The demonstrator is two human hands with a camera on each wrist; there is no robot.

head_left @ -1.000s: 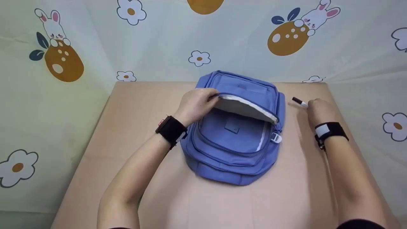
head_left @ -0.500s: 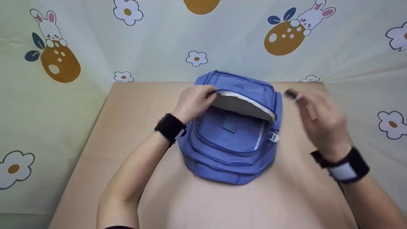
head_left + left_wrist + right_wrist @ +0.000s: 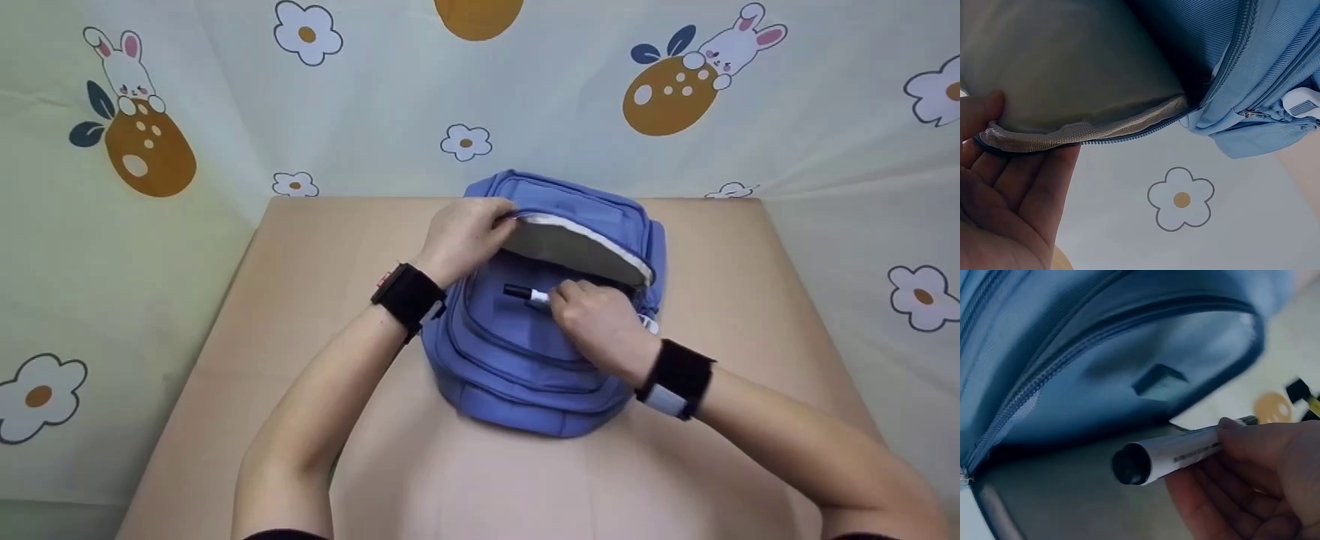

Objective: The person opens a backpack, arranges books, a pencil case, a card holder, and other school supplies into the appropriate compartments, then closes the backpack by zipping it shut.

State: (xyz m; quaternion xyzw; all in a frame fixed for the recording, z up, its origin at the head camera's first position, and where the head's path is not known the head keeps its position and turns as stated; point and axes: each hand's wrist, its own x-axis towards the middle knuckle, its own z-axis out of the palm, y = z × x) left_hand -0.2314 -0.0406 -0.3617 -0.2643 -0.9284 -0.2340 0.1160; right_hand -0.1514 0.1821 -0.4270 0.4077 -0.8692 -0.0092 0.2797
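Observation:
A blue backpack (image 3: 517,390) lies on the table with its front pocket unzipped. My left hand (image 3: 466,236) pinches the zippered edge of the pocket flap (image 3: 1100,130) between thumb and fingers and holds it raised, so the pale lining shows. Over the pocket opening, my right hand (image 3: 600,319) grips a marker (image 3: 1179,453) with a white barrel and a dark cap that points left in the head view. In the right wrist view the thumb presses on the barrel from above, with fingers beneath. A small dark patch (image 3: 1159,382) sits on the pocket's inner wall.
The tan table top (image 3: 345,217) stretches around the backpack. A pale cloth (image 3: 375,97) printed with rabbits and flowers hangs behind it and at both sides. A white strap buckle (image 3: 649,324) sits at the backpack's right side.
My right hand has lifted the marker from the table right of the backpack and carried it left over the open pocket. My left hand stays on the flap.

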